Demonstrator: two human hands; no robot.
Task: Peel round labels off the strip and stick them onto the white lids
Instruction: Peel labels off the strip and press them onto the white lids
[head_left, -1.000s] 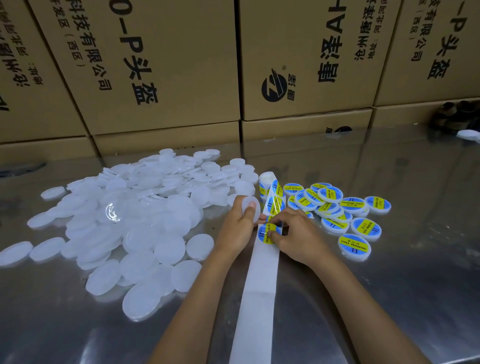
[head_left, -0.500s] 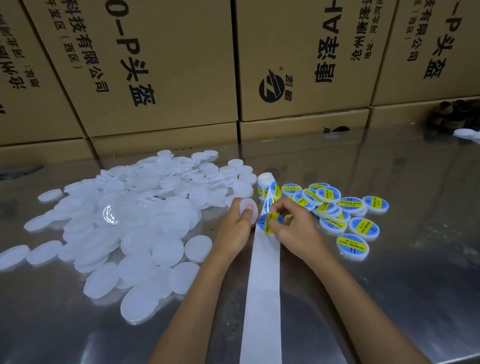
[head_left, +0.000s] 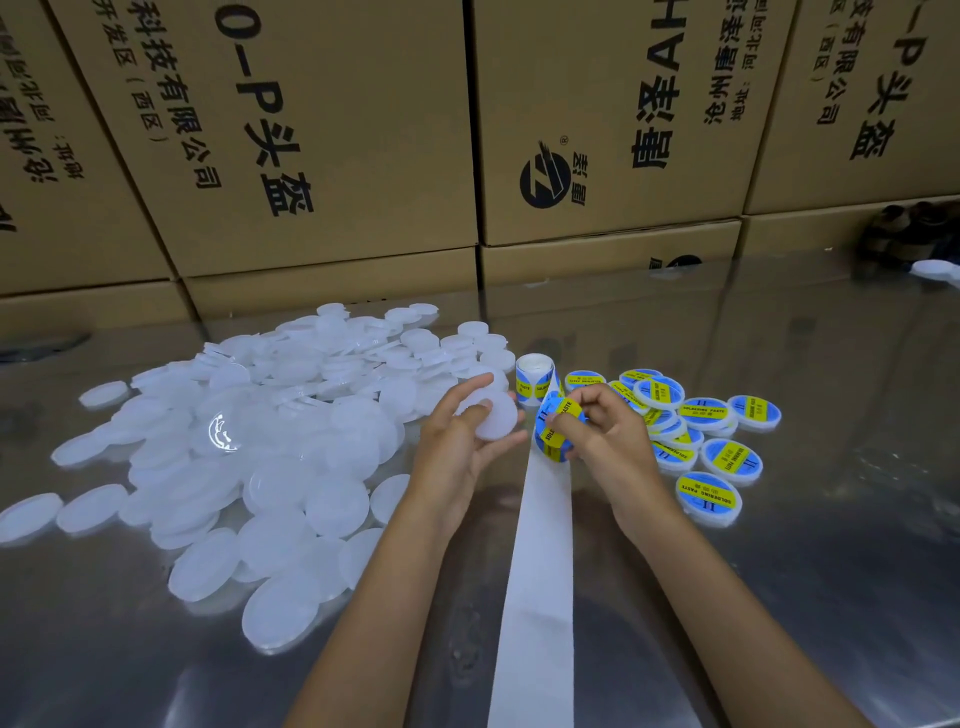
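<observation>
Landmark: label strip. Brown cardboard boxes (head_left: 322, 145) with black print stand stacked in a wall behind it, along the far edge of the shiny metal table (head_left: 779, 597).

Loose heap of plain white lids (head_left: 270, 457) lies on the table left of the strip, spreading toward the boxes.

Label strip (head_left: 537, 582): bare white backing runs from the near edge straight away from the viewer, between the two forearms, up to the hands. Its far end joins a small roll (head_left: 534, 375) standing just past the hands.

Labelled lids (head_left: 709, 498), blue and yellow round labels face up, clustered right of the strip, some overlapping.

Left hand (head_left: 462, 447): left of the strip, fingers and thumb curled round one plain white lid (head_left: 493, 415), holding it raised off the table.

Right hand (head_left: 602, 441): right of the strip, fingertips pinching a round blue-and-yellow label (head_left: 558, 434) at the strip's upper end. Cannot tell whether the label is fully free of the backing. Label sits just beside the held lid, not touching it.
</observation>
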